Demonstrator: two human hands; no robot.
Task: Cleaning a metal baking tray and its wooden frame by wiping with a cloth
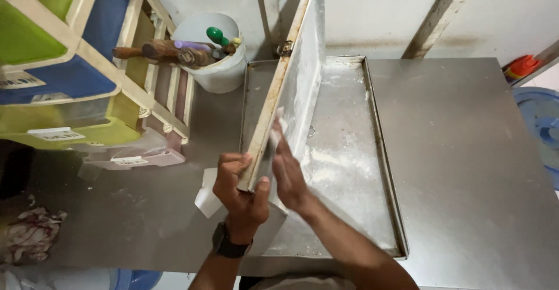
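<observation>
From the head view, a metal tray (pixel 291 80) is held up on edge over a second, floury tray (pixel 349 168) lying flat on the steel table (pixel 466 168). Its lower corner is clasped by the left hand (pixel 241 188). The right hand (pixel 288 173) is pressed flat, fingers extended, against its floured face. A white bucket (pixel 218 71) of utensils stands nearby.

Left hand (pixel 241 188) clenched, right hand (pixel 289 173) flat, fingers extended.

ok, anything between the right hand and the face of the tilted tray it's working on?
Nothing visible. The right hand lies flat on the floured face of the tilted tray; the left hand grips its lower edge.
</observation>
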